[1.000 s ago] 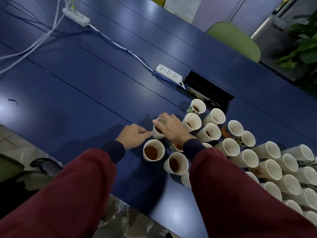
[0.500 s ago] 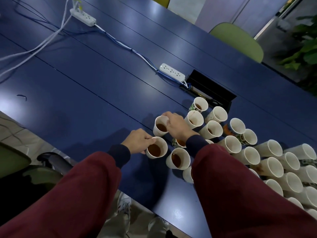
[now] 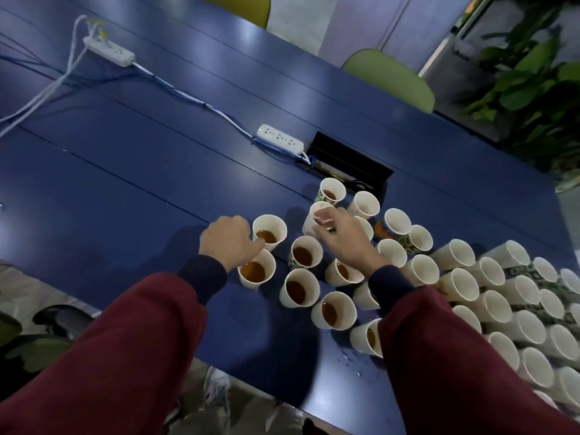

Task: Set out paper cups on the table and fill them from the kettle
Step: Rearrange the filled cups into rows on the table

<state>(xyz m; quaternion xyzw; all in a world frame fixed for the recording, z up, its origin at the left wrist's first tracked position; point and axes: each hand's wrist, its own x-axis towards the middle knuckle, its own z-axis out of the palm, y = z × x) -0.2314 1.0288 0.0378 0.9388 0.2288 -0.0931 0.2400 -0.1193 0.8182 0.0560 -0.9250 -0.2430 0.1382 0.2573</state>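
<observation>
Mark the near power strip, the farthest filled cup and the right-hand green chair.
near power strip (image 3: 280,139): head view, middle of its top face.
farthest filled cup (image 3: 337,185): head view, inner wall above the brown liquid.
right-hand green chair (image 3: 389,79): head view, centre of the backrest.

Both red-sleeved arms reach toward 12 o'clock. The left hand (image 3: 230,243) lies knuckles-up, fingers curled. At its 3 o'clock, the right hand (image 3: 343,238) pinches a paper cup (image 3: 309,222).

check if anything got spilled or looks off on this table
Yes: small wet drops glisten on the blue table near its front edge, beside the filled cup half hidden by the right sleeve. No cup looks tipped over.
</observation>
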